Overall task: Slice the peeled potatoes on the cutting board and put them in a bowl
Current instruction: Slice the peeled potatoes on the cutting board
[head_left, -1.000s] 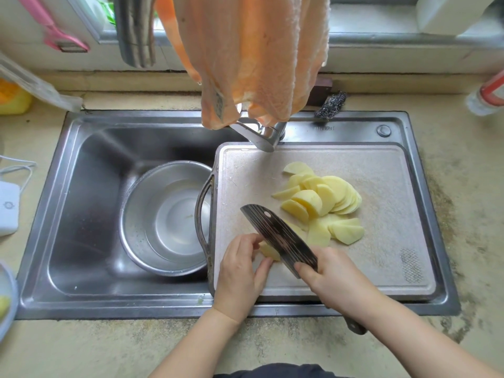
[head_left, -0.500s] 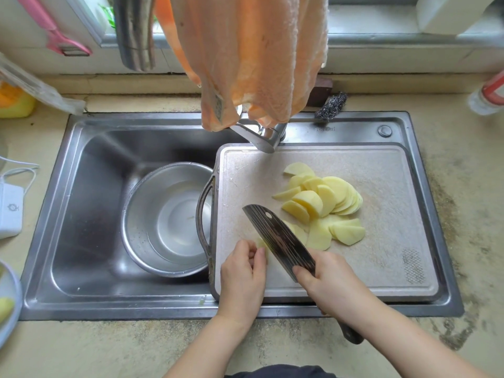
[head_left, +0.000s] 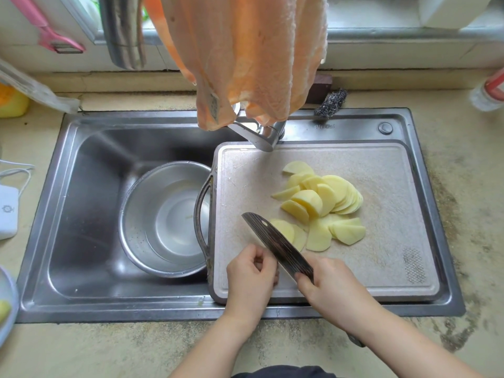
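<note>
The pale yellow potato slices (head_left: 321,208) lie piled on the cutting board (head_left: 381,263), just past the knife (head_left: 278,248). The right hand (head_left: 330,287) holds the knife. The left hand (head_left: 251,276) sits curled beside the blade, and I cannot tell if its grip holds anything.

Faucet (head_left: 256,133), towel (head_left: 245,55) overhang board's (head_left: 381,268) far edge; right side seemingly bare.

Left hand (head_left: 252,271) curled, right hand (head_left: 331,286) in a closed grip.

The right hand (head_left: 331,289) is gripping the knife (head_left: 278,248); the left hand (head_left: 252,276) is curling just beside its blade, potato slices (head_left: 321,208) lying beyond.
</note>
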### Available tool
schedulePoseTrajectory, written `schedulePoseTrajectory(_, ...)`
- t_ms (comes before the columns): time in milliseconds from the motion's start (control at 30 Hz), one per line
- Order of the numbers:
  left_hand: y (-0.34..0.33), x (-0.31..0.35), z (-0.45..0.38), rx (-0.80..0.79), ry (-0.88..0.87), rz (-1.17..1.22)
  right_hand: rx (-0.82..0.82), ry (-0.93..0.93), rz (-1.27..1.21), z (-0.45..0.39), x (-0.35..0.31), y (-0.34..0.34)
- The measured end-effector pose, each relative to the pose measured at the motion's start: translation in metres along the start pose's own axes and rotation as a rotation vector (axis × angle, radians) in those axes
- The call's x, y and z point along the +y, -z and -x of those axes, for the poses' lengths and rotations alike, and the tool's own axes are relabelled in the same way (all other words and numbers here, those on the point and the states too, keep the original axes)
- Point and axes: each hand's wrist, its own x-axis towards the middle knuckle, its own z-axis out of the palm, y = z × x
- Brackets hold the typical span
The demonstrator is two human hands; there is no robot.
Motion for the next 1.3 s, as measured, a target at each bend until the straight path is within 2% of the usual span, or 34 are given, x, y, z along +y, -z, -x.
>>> schedulePoseTrajectory(133, -0.003, 0.0, 0.002, 0.056, 0.001, 0.0, -0.037, -0.014, 0.019, 0.005, -0.001, 0.003)
schedulePoseTrajectory(333, -0.007, -0.004, 0.002, 0.12, -0.057, -0.08, -0.09, -0.023, 0.191, 0.03, 0.005, 0.014)
schedulePoseTrajectory(700, -0.011, -0.006, 0.0, 0.13, -0.077, -0.09, -0.21, -0.1, 0.33, 0.046, 0.006, 0.031)
schedulePoseTrajectory(867, -0.011, -0.006, -0.001, 0.125, -0.086, -0.086, -0.195, -0.091, 0.396, 0.042, 0.001, 0.029)
schedulePoseTrajectory(1300, -0.009, -0.003, -0.001, 0.124, -0.122, -0.105, -0.136, -0.006, 0.376, 0.026, 0.0, 0.022)
